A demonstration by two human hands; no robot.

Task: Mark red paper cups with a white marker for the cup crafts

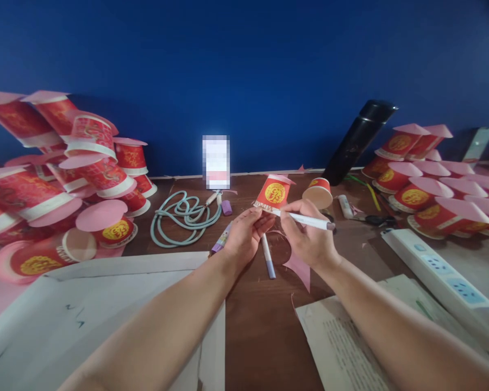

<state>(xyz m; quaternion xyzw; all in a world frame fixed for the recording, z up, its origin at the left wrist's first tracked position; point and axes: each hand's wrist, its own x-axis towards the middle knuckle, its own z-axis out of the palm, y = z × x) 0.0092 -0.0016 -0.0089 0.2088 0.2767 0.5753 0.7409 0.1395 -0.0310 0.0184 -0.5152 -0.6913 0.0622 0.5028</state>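
Observation:
In the head view, my left hand (244, 236) grips a red paper cup (274, 192) by its patterned white rim. The cup is upside down, with a pink paper disc on top and a gold round print on its side. My right hand (307, 233) is closed around a white marker (303, 219), its tip at the cup's rim. A second marker (268, 258) lies on the table below my hands. Just behind my right hand, another paper cup (318, 194) lies on its side, its pale inside facing me.
Red cups with pink paper tops are piled at left (106, 174) and right (424, 195). A coiled cable (183, 222), a black flask (358, 141), a glue stick (344, 207), a power strip (444, 266), printed sheets (334, 336) and a white box lid (118, 304) lie around.

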